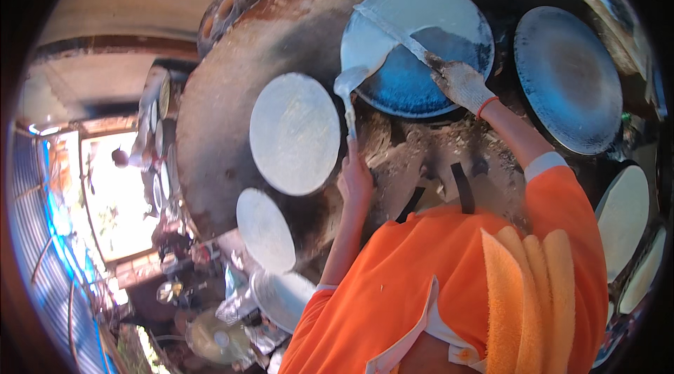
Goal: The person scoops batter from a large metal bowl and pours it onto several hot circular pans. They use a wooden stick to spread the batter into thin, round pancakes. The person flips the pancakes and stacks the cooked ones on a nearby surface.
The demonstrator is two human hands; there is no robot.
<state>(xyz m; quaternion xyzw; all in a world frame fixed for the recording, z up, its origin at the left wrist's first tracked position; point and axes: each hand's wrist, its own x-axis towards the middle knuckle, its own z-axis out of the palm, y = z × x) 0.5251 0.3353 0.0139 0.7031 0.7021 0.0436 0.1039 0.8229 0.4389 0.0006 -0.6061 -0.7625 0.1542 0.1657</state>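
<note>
My gloved right hand [458,81] grips a long flat batter-coated spreader [392,30], which reaches across a large round griddle [405,95]. Pale wet batter [421,2] covers the far and left part of that griddle. Its dark surface shows in the nearer part. In my bare left hand [355,179] is the handle of a ladle [350,79], its white-coated bowl at the griddle's left edge. Left of the ladle, a round griddle [295,134] is covered by a whole pale sheet. To the right stands another dark griddle [568,79] with no batter on it.
The griddles sit on a curved clay stove [221,163]. Nearer left are another pale disc [266,229], a wide metal basin [284,295] and a fan [216,337]. Pale discs [624,221] stand at the right. Another person [126,157] is far left by a bright opening.
</note>
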